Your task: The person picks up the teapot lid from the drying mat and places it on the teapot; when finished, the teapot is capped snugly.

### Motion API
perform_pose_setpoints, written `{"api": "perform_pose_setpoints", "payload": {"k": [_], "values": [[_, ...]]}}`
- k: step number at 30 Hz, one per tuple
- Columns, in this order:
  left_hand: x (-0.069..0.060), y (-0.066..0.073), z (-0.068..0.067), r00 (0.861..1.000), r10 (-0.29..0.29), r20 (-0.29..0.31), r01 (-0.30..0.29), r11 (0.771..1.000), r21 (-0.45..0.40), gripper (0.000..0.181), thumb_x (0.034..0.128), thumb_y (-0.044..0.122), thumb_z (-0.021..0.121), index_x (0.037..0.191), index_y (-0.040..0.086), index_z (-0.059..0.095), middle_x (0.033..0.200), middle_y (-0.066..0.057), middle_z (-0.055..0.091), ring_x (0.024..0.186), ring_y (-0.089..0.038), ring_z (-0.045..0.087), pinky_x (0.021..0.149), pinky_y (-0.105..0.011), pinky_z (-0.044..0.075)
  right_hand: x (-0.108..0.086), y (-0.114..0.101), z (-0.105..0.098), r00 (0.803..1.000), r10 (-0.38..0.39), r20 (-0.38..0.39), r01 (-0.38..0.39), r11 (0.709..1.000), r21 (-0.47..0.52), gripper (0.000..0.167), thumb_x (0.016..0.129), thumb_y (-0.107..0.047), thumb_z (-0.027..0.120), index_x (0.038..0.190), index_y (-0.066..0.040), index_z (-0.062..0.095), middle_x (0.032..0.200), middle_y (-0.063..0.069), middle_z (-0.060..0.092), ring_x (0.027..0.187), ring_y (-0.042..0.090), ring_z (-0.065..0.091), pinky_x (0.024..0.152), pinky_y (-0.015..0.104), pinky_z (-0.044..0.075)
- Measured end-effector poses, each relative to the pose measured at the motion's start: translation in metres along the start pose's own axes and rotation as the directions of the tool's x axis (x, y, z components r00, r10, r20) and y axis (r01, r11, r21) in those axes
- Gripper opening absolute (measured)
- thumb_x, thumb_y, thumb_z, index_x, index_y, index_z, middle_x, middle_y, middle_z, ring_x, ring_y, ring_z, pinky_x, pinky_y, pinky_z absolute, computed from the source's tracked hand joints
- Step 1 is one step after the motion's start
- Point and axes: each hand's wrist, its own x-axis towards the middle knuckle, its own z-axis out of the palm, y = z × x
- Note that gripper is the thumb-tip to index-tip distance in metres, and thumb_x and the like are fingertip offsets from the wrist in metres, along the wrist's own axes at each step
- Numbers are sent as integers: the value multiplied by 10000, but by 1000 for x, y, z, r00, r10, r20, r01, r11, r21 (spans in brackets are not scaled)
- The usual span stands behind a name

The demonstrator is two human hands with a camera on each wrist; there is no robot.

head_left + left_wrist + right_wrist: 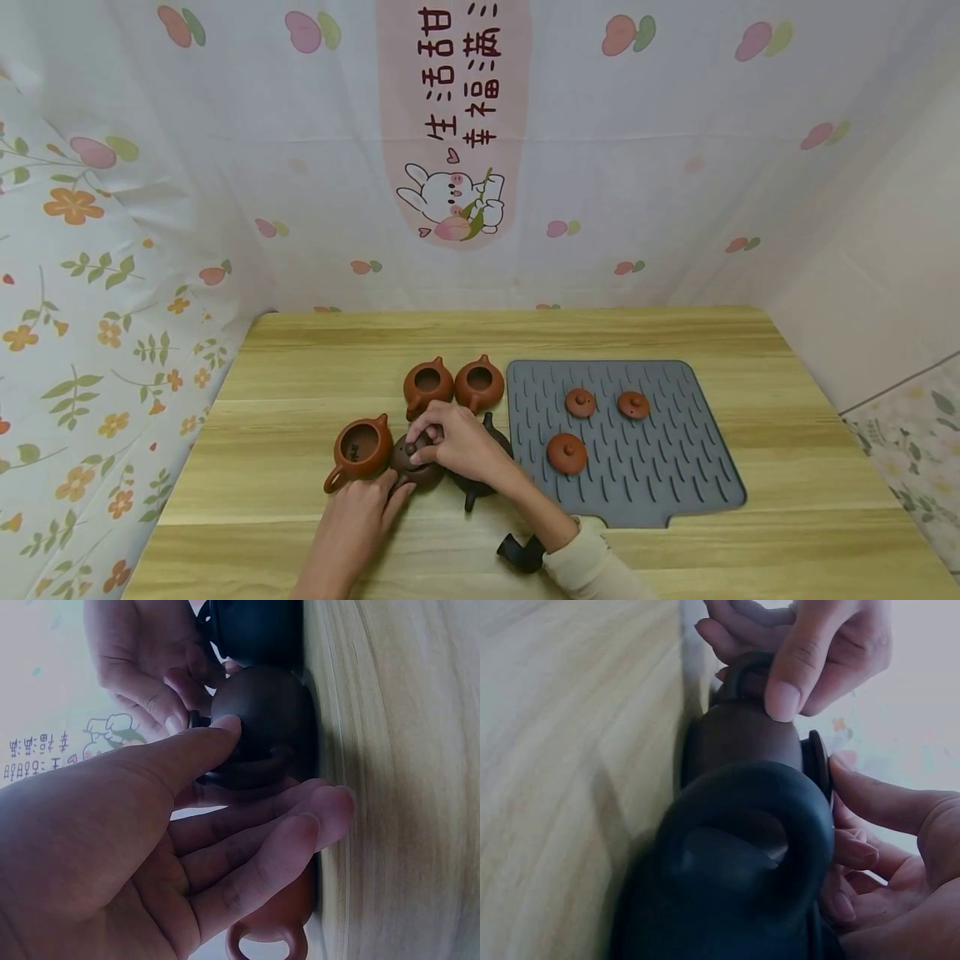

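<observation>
A small dark brown teapot (426, 478) stands on the wooden table between both hands. My left hand (358, 510) holds it near the handle; in the left wrist view the thumb presses the teapot's body (266, 705). With thumb and fingers, my right hand (467, 443) pinches the knob of its dark lid (403, 454). In the right wrist view the lid (821, 761) sits at the teapot's mouth, a little tilted; whether it is fully seated I cannot tell. A black teapot (480, 490) stands just right, partly hidden under my right hand.
A lidless reddish-brown teapot (377, 442) stands left of the brown one. Two more lidless ones, one (429, 383) beside the other (480, 382), stand behind. A grey ridged mat (630, 483) bears three reddish lids (567, 454). A black curved object (521, 554) lies by my right sleeve.
</observation>
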Motion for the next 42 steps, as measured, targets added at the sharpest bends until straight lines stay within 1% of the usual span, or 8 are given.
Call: {"api": "perform_pose_setpoints", "payload": {"k": [3,10,13,15,22,29,35,42], "values": [[0,0,-1,1000,-1,1,1,1000,-7,350,927,289,908,789,231,592,620,135,413,526,-42,399,515,-256,336,0,1,1,1000,-6,-4,6,1000,-8,141,897,-59,904,975,-87,789,874,-61,516,755,38,435,741,253,400],[1,-1,-1,999,34,-22,-35,999,-35,342,969,328,861,791,216,591,611,130,410,525,-20,364,507,-246,315,2,1,0,1000,-1,-3,1,1000,-12,150,888,-52,910,969,-87,789,873,-58,522,760,37,445,743,252,409],[1,-1,-1,1000,28,-14,-28,999,-25,348,964,321,869,789,224,585,614,134,408,527,-19,364,507,-247,315,2,2,0,1000,1,-6,-1,1000,-16,152,883,-47,913,967,-85,791,870,-58,529,755,34,447,741,248,413],[1,-1,0,1000,11,-4,-11,1000,-15,360,941,308,895,782,235,580,609,141,408,523,-19,371,510,-246,320,2,1,-1,1000,4,-6,-4,1000,-20,152,881,-46,914,967,-85,795,866,-60,536,751,32,449,739,246,416],[0,-2,2,1000,8,-15,-8,1000,3,368,921,304,912,776,222,583,603,127,420,515,-43,381,507,-257,324,0,1,-3,1000,8,-4,-8,1000,-29,153,878,-41,915,955,-91,792,869,-55,543,758,33,448,738,246,417],[-1,0,-1,1000,5,-7,-5,1000,-3,368,926,301,901,779,223,574,603,136,391,520,-36,348,508,-251,308,-1,0,-3,1000,1,3,0,999,-53,157,877,-39,917,950,-98,790,866,-65,539,766,35,443,736,243,408],[-1,-1,0,1000,7,-5,-7,1000,-15,368,930,285,899,776,220,571,597,149,366,516,-19,321,503,-232,298,-1,0,-1,1000,-16,10,17,996,-92,169,864,-56,932,941,-106,790,834,-63,524,753,24,432,727,230,393],[-1,0,-1,1000,2,1,-2,1000,-15,365,943,296,890,778,211,575,598,137,374,519,-32,332,506,-238,307,-1,1,-2,1000,-10,10,11,994,-111,177,859,-61,936,922,-118,780,835,-72,522,755,25,434,723,230,392]]}}
